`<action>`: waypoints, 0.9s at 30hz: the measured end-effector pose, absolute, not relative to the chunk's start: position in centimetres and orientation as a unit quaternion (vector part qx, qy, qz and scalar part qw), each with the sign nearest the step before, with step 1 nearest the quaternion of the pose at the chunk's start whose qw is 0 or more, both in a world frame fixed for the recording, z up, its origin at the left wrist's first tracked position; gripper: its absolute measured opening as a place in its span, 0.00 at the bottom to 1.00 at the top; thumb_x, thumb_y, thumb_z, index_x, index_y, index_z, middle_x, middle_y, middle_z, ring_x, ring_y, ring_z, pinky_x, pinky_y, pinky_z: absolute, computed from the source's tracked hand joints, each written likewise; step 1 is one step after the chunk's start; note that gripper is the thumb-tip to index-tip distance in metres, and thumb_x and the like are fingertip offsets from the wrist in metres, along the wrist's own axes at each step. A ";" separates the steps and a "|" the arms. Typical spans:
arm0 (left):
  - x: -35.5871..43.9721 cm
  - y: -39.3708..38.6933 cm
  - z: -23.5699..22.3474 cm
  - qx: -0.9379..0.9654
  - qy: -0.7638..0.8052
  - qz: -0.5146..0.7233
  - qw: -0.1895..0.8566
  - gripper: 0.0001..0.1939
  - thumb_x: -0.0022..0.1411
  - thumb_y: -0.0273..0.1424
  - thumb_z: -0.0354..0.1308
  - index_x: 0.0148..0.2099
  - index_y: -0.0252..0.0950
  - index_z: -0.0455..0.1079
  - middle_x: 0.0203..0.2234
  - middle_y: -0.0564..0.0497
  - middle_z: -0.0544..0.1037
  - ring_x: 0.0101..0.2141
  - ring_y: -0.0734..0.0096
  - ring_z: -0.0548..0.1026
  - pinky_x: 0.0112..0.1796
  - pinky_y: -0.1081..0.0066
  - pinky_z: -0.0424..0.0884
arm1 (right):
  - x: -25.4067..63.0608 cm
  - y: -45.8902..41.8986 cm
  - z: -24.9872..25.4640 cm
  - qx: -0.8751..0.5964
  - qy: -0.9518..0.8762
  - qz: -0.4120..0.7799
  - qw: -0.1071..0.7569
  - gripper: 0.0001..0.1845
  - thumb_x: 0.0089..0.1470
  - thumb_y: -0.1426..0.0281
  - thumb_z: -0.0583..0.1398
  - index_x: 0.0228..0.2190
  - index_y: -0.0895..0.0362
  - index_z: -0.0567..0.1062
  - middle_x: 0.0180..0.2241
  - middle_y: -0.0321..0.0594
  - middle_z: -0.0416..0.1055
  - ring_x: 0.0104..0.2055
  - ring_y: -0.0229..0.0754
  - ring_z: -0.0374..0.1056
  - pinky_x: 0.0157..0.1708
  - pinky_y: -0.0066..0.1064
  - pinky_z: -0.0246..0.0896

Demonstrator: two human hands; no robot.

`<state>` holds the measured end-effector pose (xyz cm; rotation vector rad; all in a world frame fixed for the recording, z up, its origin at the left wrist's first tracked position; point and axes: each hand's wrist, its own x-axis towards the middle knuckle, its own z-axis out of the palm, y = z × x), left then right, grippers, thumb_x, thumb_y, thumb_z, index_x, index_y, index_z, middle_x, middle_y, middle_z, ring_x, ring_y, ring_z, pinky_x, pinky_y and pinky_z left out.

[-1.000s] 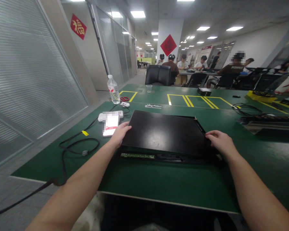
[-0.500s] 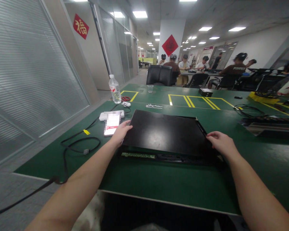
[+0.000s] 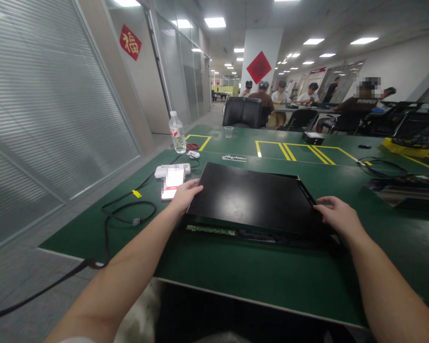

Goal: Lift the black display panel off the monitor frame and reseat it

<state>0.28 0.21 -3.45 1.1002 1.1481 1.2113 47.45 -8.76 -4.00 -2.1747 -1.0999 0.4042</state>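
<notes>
You have the flat black panel (image 3: 243, 200) at the centre of the frame, with its dull, smooth face up, lying at a slight slant over a black frame (image 3: 260, 236). Your left hand (image 3: 186, 195) is clamped on the panel's left edge, thumb along the top, though the fingers beneath are hidden. Your right hand (image 3: 338, 215) pinches the right edge with thumb and fingertips together; you cannot tell from here whether the frame's rim is caught in that grip too. As far as can be judged, you are partway along: panel and frame are separate along the near side, where a green circuit strip (image 3: 210, 230) lies bare, and the rim also shows past the panel at the right, so the two do not sit flush. How they join underneath is not visible. Around you on the green table (image 3: 236, 276), a lit phone (image 3: 174, 185) lies just beside your left hand, in front of a white bar-shaped object (image 3: 164, 170), and is the nearest obstacle. A black cable (image 3: 109, 233) loops at the left of the frame, by your left forearm. Farther off, a water bottle (image 3: 178, 133) and a clear cup (image 3: 229, 132) stand at upper centre-left, while dark parts (image 3: 411, 188) lie at the right edge, well apart from the panel.
</notes>
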 end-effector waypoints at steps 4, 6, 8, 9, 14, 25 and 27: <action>0.0 0.6 -3.9 0.518 0.509 0.483 0.490 0.16 0.48 0.34 0.76 0.41 0.38 0.84 0.48 0.41 0.89 0.58 0.41 0.83 0.60 0.51 0.76 | 47.5 -8.8 -4.0 -0.831 -0.422 0.152 0.328 0.14 0.50 0.62 0.66 0.40 0.51 0.82 0.19 0.36 0.73 0.22 0.48 0.71 0.33 0.40 0.70; -0.1 0.8 -4.1 0.542 0.546 0.476 0.426 0.11 0.48 0.32 0.74 0.37 0.39 0.83 0.53 0.40 0.87 0.63 0.40 0.79 0.63 0.52 0.73 | 47.6 -8.8 -4.1 -0.831 -0.421 0.151 0.331 0.15 0.50 0.61 0.66 0.40 0.51 0.82 0.20 0.37 0.73 0.22 0.48 0.70 0.31 0.40 0.70; -0.2 1.1 -4.3 0.561 0.578 0.462 0.371 0.09 0.48 0.31 0.73 0.35 0.40 0.83 0.54 0.41 0.86 0.64 0.40 0.78 0.65 0.53 0.71 | 47.6 -8.8 -4.3 -0.828 -0.422 0.148 0.338 0.15 0.49 0.60 0.66 0.40 0.51 0.82 0.20 0.37 0.73 0.22 0.48 0.70 0.29 0.40 0.69; -0.3 1.1 -4.4 0.571 0.587 0.449 0.358 0.07 0.49 0.31 0.73 0.34 0.41 0.82 0.53 0.41 0.86 0.62 0.40 0.79 0.64 0.53 0.71 | 47.7 -8.8 -4.4 -0.826 -0.423 0.146 0.342 0.16 0.49 0.59 0.66 0.39 0.51 0.83 0.19 0.38 0.73 0.22 0.48 0.69 0.29 0.40 0.69; -0.5 1.2 -4.7 0.611 0.574 0.405 0.365 0.05 0.51 0.33 0.69 0.33 0.39 0.82 0.40 0.44 0.85 0.49 0.45 0.83 0.54 0.55 0.77 | 47.7 -8.8 -4.4 -0.827 -0.420 0.151 0.343 0.16 0.48 0.58 0.66 0.39 0.51 0.83 0.19 0.37 0.73 0.22 0.48 0.69 0.28 0.39 0.68; -0.5 1.5 -5.0 0.616 0.577 0.412 0.343 0.06 0.43 0.30 0.73 0.26 0.43 0.81 0.52 0.41 0.89 0.68 0.35 0.74 0.68 0.51 0.68 | 48.7 -8.5 -5.0 -0.822 -0.414 0.158 0.358 0.18 0.49 0.58 0.66 0.40 0.52 0.83 0.21 0.38 0.74 0.26 0.50 0.73 0.28 0.38 0.63; -0.6 1.4 -5.0 0.618 0.579 0.408 0.342 0.05 0.43 0.29 0.72 0.26 0.43 0.80 0.52 0.41 0.89 0.68 0.35 0.74 0.68 0.50 0.68 | 48.8 -8.5 -5.0 -0.824 -0.412 0.158 0.355 0.17 0.49 0.57 0.67 0.39 0.52 0.83 0.20 0.38 0.73 0.26 0.51 0.73 0.28 0.39 0.62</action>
